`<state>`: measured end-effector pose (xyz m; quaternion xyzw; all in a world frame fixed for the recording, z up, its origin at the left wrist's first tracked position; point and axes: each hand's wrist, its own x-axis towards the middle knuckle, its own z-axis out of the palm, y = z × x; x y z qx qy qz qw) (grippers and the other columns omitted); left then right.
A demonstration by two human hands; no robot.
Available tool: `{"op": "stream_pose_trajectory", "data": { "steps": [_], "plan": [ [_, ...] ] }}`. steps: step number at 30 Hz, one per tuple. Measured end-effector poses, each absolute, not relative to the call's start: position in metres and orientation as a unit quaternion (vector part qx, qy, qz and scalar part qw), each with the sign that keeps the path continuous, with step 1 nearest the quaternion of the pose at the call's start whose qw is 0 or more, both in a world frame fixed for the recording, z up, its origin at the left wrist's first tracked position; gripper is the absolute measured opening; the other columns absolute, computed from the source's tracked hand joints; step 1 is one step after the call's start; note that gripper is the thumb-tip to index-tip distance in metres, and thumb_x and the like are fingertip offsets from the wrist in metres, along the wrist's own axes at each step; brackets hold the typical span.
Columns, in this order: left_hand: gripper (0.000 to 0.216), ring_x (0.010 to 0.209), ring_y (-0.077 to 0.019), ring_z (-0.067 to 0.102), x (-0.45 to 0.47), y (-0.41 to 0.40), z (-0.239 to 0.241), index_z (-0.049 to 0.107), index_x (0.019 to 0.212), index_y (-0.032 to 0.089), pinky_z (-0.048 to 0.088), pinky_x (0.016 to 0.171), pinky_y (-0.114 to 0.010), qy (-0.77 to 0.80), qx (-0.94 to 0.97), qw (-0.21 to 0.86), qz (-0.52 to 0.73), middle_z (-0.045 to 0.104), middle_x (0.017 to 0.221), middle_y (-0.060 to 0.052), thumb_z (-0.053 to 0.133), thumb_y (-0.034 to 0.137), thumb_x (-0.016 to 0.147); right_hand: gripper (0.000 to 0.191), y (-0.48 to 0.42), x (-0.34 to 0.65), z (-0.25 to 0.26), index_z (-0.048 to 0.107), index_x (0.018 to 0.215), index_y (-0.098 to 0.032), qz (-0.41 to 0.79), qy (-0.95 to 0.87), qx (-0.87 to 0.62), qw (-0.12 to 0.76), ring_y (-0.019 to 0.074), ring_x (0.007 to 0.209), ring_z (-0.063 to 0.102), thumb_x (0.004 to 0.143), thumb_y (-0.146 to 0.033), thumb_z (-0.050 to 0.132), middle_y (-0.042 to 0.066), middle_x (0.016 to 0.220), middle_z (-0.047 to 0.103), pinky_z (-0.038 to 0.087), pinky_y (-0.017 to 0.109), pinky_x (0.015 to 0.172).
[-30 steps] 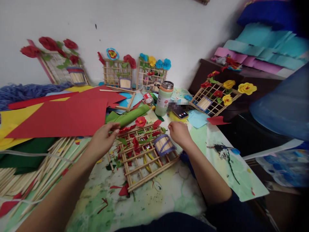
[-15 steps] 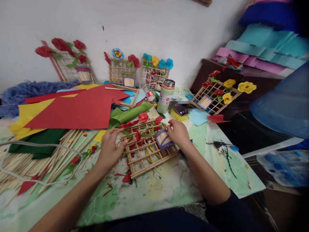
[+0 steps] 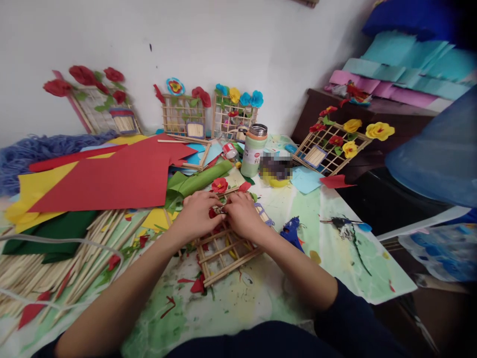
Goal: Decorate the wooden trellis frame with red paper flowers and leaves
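Observation:
A small lattice of wooden sticks (image 3: 219, 251) lies tilted on the table under both hands. My left hand (image 3: 197, 214) reaches over its upper left part, fingers bent inward and closed. Opposite it, my right hand (image 3: 244, 216) is closed too, its fingertips nearly meeting the left ones. Between them shows a red paper flower (image 3: 215, 213), mostly covered by the fingers. Another red paper flower (image 3: 219, 185) stands at the lattice's far edge. Partly hidden behind my right hand is a stick panel with a purple rim (image 3: 264, 214).
Coloured paper sheets (image 3: 108, 181) and loose sticks (image 3: 74, 253) spread on the left. A green bottle (image 3: 254, 149) stands behind the lattice. Finished flower lattices (image 3: 183, 117) lean on the wall; another lattice (image 3: 331, 144) leans at right. A blue scrap (image 3: 292, 232) lies beside my right arm.
Both hands have moved inward from the lattice's sides and come together over its upper middle, closing around the red flower there. The view has shifted slightly.

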<state>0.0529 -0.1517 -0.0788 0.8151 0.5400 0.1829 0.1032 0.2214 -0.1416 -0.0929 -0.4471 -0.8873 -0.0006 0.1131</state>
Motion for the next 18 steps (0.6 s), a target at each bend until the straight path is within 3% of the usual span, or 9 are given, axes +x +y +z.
{"op": "stream_pose_trajectory", "data": {
  "steps": [6,13,18],
  "plan": [
    [0.031,0.108,-0.0320,0.055,0.0480,-0.1479,-0.0801,0.072,0.090,0.023,0.040,0.092,-0.047,0.519,0.836,0.109,0.144,0.066,0.109,-0.009,0.063,0.046,0.071,0.019,-0.1355,0.2202,-0.0911,0.073,0.088,-0.020,0.021,-0.888,-0.446,0.108,0.0235,0.092,0.046,0.085,-0.021,0.054,0.008,0.090,0.062,0.029,0.037,0.083],
    [0.022,0.102,-0.0294,0.058,0.0476,-0.1478,-0.0794,0.072,0.081,0.022,0.039,0.090,-0.045,0.526,0.836,0.106,0.118,0.069,0.101,-0.007,0.054,0.029,0.071,0.020,-0.1331,0.2250,-0.0911,0.073,0.086,-0.021,0.050,-0.897,-0.423,0.115,0.0209,0.088,0.049,0.086,-0.018,0.053,0.005,0.084,0.066,0.027,0.035,0.083],
    [0.021,0.100,-0.0304,0.058,0.0486,-0.1470,-0.0835,0.071,0.077,0.021,0.039,0.089,-0.046,0.529,0.834,0.106,0.112,0.070,0.097,-0.009,0.053,0.028,0.070,0.018,-0.1325,0.2259,-0.0902,0.073,0.088,-0.020,0.067,-0.879,-0.458,0.115,0.0208,0.089,0.052,0.086,-0.021,0.054,0.006,0.084,0.067,0.029,0.033,0.084]
  ]
}}
